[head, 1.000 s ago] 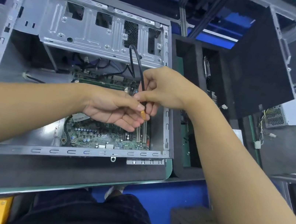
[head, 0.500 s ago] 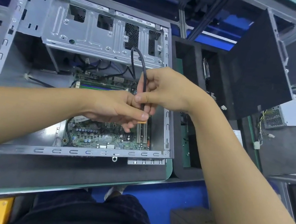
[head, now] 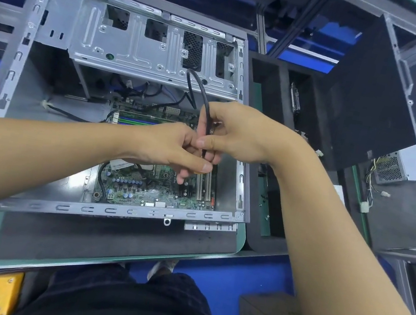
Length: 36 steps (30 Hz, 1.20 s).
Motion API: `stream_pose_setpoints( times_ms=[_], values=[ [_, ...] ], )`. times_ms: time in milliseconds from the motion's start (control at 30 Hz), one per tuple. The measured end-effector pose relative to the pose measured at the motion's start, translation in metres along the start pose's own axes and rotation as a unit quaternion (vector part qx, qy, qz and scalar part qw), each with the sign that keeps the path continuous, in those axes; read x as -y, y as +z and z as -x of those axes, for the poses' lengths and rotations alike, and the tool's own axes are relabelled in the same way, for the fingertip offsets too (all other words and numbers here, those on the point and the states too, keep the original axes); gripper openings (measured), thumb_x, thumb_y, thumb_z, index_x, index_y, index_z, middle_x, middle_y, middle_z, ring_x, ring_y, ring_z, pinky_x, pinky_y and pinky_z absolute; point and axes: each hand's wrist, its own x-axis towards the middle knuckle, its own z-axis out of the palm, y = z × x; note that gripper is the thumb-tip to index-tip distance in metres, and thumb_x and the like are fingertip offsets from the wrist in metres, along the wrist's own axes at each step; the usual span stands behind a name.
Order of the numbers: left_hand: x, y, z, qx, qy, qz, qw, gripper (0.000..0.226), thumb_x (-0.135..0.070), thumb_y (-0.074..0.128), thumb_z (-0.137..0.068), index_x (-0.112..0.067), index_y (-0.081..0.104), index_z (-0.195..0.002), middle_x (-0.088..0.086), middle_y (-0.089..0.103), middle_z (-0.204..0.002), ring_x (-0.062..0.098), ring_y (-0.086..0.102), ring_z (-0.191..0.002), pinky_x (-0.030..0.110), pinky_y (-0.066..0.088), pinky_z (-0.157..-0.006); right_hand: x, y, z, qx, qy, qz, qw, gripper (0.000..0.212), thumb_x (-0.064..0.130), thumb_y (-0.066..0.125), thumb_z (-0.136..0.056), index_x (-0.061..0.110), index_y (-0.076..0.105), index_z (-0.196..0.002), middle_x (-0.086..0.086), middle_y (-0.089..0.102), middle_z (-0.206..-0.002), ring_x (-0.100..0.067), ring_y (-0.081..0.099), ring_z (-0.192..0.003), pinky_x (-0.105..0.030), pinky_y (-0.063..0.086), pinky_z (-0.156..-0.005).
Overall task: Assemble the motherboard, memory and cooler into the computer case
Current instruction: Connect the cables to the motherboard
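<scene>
Inside the computer case (head: 116, 211), flat on its floor: the motherboard (head: 148, 186). Over the board's right part, a black cable (head: 199, 85) loops down from the drive cage (head: 137, 45), its free end running near-vertical toward the white slots (head: 203, 189). Both hands are together on the cable. The right hand (head: 240, 132) pinches it higher up; the left hand (head: 175, 149) pinches near the tip, lower and nearer the board. The target header probably lies just beneath the hands; cannot tell which.

Factory assembly station: an open computer case (head: 41, 49) is lying on a foam-padded pallet (head: 106, 244), while a loose power supply (head: 393, 167) and aluminium framing (head: 260, 29) are flanking the bench.
</scene>
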Motion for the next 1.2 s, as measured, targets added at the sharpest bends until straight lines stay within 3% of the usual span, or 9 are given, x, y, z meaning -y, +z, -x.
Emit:
stream_pose_setpoints(
  times_ms=[67, 133, 333, 433, 533, 633, 767, 1067, 1200],
  values=[
    [-0.002, -0.001, 0.002, 0.025, -0.001, 0.013, 1.0, 0.003, -0.023, 0.071, -0.084, -0.024, 0.073, -0.082, 0.007, 0.063, -0.064, 0.018, 0.065, -0.059, 0.028, 0.057, -0.068, 0.001, -0.001, 0.002, 0.001, 0.006, 0.012, 1.0, 0.012, 0.013, 0.067, -0.097, 0.016, 0.058, -0.091, -0.004, 0.074, -0.076, -0.016, 0.074, -0.069, -0.033, 0.061, -0.074],
    [-0.001, -0.001, 0.0, 0.04, -0.005, 0.03, 0.999, 0.008, -0.023, 0.071, -0.08, -0.028, 0.076, -0.077, 0.005, 0.07, -0.066, 0.016, 0.071, -0.065, 0.026, 0.058, -0.07, 0.001, -0.002, 0.003, 0.006, 0.011, 0.025, 1.0, 0.012, 0.013, 0.066, -0.098, 0.016, 0.057, -0.091, -0.005, 0.074, -0.076, -0.014, 0.073, -0.066, -0.028, 0.06, -0.07],
    [0.006, -0.004, -0.004, 0.078, -0.054, 0.144, 0.985, 0.011, -0.019, 0.074, -0.073, -0.01, 0.076, -0.078, 0.011, 0.072, -0.076, 0.019, 0.073, -0.074, 0.03, 0.061, -0.073, 0.0, -0.004, 0.004, 0.009, 0.016, 0.01, 1.0, 0.009, 0.012, 0.065, -0.098, 0.011, 0.058, -0.094, -0.009, 0.075, -0.078, -0.016, 0.074, -0.067, -0.024, 0.059, -0.066],
    [0.003, -0.007, -0.001, 0.112, -0.065, 0.212, 0.969, 0.018, -0.024, 0.079, -0.073, -0.008, 0.076, -0.081, 0.008, 0.072, -0.076, 0.014, 0.072, -0.073, 0.027, 0.06, -0.071, -0.002, -0.009, 0.003, 0.0, -0.001, -0.039, 0.999, 0.005, 0.006, 0.064, -0.098, 0.003, 0.06, -0.099, -0.017, 0.074, -0.082, -0.027, 0.074, -0.072, -0.031, 0.062, -0.071],
    [-0.002, -0.005, 0.003, 0.126, -0.054, 0.309, 0.941, 0.026, -0.026, 0.086, -0.072, -0.008, 0.076, -0.087, 0.003, 0.07, -0.075, 0.009, 0.069, -0.069, 0.024, 0.059, -0.067, -0.001, -0.015, 0.004, -0.013, -0.038, -0.126, 0.991, 0.005, 0.002, 0.064, -0.098, 0.002, 0.059, -0.101, -0.023, 0.069, -0.082, -0.031, 0.07, -0.066, -0.035, 0.061, -0.066],
    [-0.01, 0.0, 0.007, 0.168, -0.034, 0.405, 0.898, 0.025, -0.021, 0.078, -0.081, -0.008, 0.074, -0.102, 0.0, 0.067, -0.079, 0.007, 0.067, -0.069, 0.022, 0.059, -0.065, -0.002, -0.019, 0.006, -0.019, -0.063, -0.215, 0.974, 0.009, 0.0, 0.062, -0.098, 0.0, 0.056, -0.106, -0.025, 0.062, -0.08, -0.027, 0.062, -0.063, -0.031, 0.056, -0.058],
    [-0.017, 0.002, 0.008, 0.192, -0.024, 0.475, 0.858, 0.024, -0.015, 0.074, -0.085, -0.006, 0.071, -0.107, 0.003, 0.067, -0.082, 0.009, 0.068, -0.073, 0.024, 0.06, -0.068, -0.003, -0.019, 0.002, -0.025, -0.076, -0.259, 0.963, 0.009, -0.001, 0.061, -0.098, 0.001, 0.057, -0.106, -0.021, 0.058, -0.081, -0.021, 0.057, -0.059, -0.025, 0.053, -0.054],
    [-0.014, 0.001, 0.013, 0.163, -0.023, 0.485, 0.859, 0.026, -0.013, 0.08, -0.079, -0.005, 0.073, -0.103, 0.004, 0.069, -0.082, 0.01, 0.07, -0.073, 0.025, 0.061, -0.068, 0.0, -0.016, -0.001, -0.03, -0.068, -0.259, 0.963, 0.009, -0.001, 0.061, -0.098, 0.002, 0.056, -0.105, -0.024, 0.055, -0.088, -0.022, 0.055, -0.062, -0.027, 0.051, -0.057],
    [-0.01, -0.001, 0.01, 0.089, -0.025, 0.364, 0.927, 0.024, -0.018, 0.077, -0.079, -0.003, 0.074, -0.099, 0.009, 0.073, -0.084, 0.015, 0.073, -0.076, 0.027, 0.061, -0.069, -0.001, -0.014, 0.0, -0.042, -0.052, -0.206, 0.976, 0.011, -0.001, 0.064, -0.096, 0.0, 0.058, -0.105, -0.023, 0.059, -0.083, -0.02, 0.059, -0.06, -0.031, 0.053, -0.058]
  ],
)
